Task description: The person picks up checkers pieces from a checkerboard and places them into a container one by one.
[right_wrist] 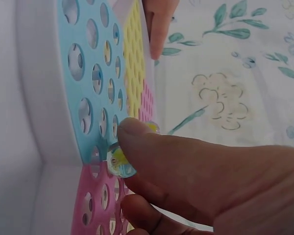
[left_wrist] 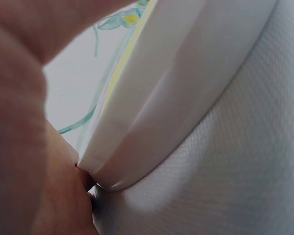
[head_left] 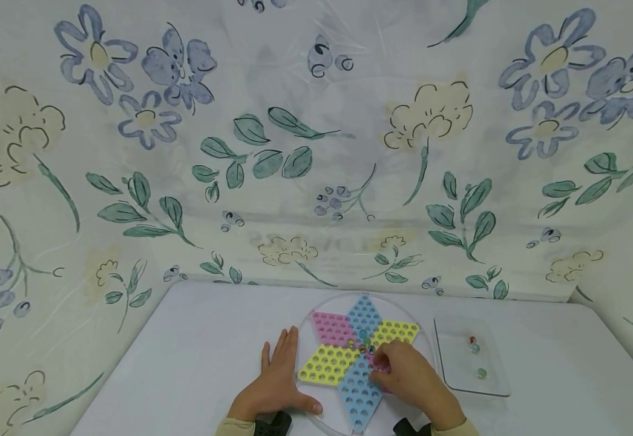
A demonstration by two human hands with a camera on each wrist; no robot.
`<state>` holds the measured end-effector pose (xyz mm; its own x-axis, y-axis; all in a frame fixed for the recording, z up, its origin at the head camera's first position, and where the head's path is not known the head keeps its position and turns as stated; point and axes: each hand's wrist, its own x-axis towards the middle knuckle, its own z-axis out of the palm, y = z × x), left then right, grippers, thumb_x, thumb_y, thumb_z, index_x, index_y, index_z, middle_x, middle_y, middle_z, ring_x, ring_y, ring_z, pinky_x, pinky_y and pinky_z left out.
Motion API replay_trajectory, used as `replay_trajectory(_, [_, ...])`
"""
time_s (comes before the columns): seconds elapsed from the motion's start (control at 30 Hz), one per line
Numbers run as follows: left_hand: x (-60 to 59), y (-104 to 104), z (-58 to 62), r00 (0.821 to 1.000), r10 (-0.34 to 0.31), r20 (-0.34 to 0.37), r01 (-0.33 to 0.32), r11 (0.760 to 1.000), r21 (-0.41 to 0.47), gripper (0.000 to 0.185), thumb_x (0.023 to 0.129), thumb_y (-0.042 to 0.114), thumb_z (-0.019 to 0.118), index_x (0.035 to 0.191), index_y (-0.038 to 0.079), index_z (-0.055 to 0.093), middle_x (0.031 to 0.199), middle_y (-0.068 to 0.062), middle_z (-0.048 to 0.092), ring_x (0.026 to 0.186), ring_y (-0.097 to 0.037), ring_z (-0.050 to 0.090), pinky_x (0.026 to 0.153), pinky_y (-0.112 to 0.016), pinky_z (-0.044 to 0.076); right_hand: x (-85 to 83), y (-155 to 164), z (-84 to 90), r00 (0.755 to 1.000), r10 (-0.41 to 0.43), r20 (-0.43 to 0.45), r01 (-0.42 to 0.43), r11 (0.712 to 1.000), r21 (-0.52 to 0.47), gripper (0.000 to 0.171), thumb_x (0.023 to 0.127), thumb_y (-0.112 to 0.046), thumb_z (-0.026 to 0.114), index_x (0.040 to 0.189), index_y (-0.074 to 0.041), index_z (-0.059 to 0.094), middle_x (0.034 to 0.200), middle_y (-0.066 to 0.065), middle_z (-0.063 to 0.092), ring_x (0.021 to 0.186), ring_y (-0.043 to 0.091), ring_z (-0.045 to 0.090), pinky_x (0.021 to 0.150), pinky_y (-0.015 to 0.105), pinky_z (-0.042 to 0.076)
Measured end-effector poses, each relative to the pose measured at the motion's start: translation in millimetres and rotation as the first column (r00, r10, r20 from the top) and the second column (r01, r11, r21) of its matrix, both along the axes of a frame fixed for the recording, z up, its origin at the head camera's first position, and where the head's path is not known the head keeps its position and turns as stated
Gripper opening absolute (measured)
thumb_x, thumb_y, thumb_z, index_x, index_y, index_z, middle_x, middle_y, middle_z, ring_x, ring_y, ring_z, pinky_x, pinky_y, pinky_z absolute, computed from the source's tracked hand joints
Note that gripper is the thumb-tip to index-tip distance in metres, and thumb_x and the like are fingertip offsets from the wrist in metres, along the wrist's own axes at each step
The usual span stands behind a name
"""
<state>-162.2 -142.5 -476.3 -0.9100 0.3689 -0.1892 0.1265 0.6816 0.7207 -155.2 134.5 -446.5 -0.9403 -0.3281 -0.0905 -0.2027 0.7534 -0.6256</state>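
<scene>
A round clear board (head_left: 328, 364) with a star of blue, pink and yellow holed sections lies on the white table. My left hand (head_left: 278, 381) rests flat on the table beside the board's left edge, fingers straight, thumb against the rim (left_wrist: 176, 98). My right hand (head_left: 377, 366) hovers over the pink section at lower right and pinches a clear marble with a yellow core (right_wrist: 118, 162) just above the holes (right_wrist: 83, 63). A few marbles (head_left: 364, 345) sit in holes near the star's centre.
A clear square tray (head_left: 458, 369) stands right of the board and holds three marbles (head_left: 475, 347). A flowered cloth (head_left: 316, 151) rises behind the table and wraps both sides. White tabletop (head_left: 196, 351) stretches to the left.
</scene>
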Motion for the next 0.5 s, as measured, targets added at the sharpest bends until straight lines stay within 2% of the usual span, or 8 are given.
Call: replay_trajectory(0.5, [-0.8, 0.2, -2.1, 1.0, 0.014, 0.005, -0.014, 1.0, -0.012, 0.15, 0.058, 0.055, 0.094, 0.158, -0.008, 0.002, 0.165, -0.027, 0.003, 0.152, -0.043, -0.006, 0.114, -0.065, -0.014, 0.5, 1.6, -1.2, 0.999, 0.036, 0.007, -0.036, 0.999, -0.008, 0.02, 0.082, -0.017, 0.084, 0.087, -0.009, 0.067, 0.079, -0.003, 0.055, 0.072, 0.012, 0.05, 0.063, 0.028, 0.045])
